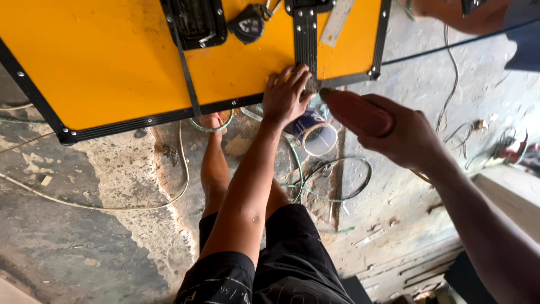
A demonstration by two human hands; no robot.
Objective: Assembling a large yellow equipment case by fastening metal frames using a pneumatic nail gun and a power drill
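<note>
Left hand point(287, 93) pressing flat, fingers spread, on black edge of yellow case point(112, 62). Right hand point(408, 138) gripping red tool handle point(357, 112), tip meeting case edge; tin point(316, 134) sitting below.

The case panel point(112, 62) was a bright orange-yellow, edged all round with black trim point(140, 121) dotted with small silver rivets. A black latch plate point(194, 22) sat on it. The tool handle point(357, 112) in the right hand point(410, 138) was reddish brown (a worn, dull red). The tin can point(315, 134) beneath the left hand point(286, 95) showed blue and white sides with a pale rim. The shorts point(281, 264) were black with faint white markings. The concrete floor point(84, 236) was mottled grey and tan, and thin green wire point(337, 180) looped over it.
</note>
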